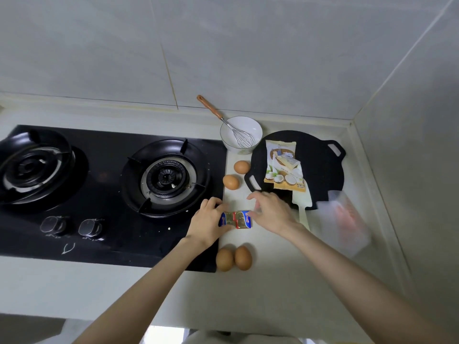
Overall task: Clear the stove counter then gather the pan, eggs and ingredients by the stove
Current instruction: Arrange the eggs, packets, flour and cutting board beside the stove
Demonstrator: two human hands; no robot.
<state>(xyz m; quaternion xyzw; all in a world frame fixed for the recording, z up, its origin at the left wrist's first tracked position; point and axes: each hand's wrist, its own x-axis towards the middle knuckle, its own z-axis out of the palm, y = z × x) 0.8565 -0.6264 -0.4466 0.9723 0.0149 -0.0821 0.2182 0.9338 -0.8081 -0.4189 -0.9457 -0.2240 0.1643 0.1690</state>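
Pinching the butter (236,219) on the tabletop (273,274) just right of the stove (109,189), our left grip (208,223) curls round its left end; our right grip (272,212) is spread, thumb touching the other end. Four eggs (231,182) lie right of the stove too, the pan (320,170) farther right again.

Between left grip (208,219) and right grip (270,212), the foil packet (236,219) is gold with blue and red ends; eggs (231,182) just beyond are brown; pan (320,165) past the right grip, speckled black; stove (111,170) left of the grips, glossy black.
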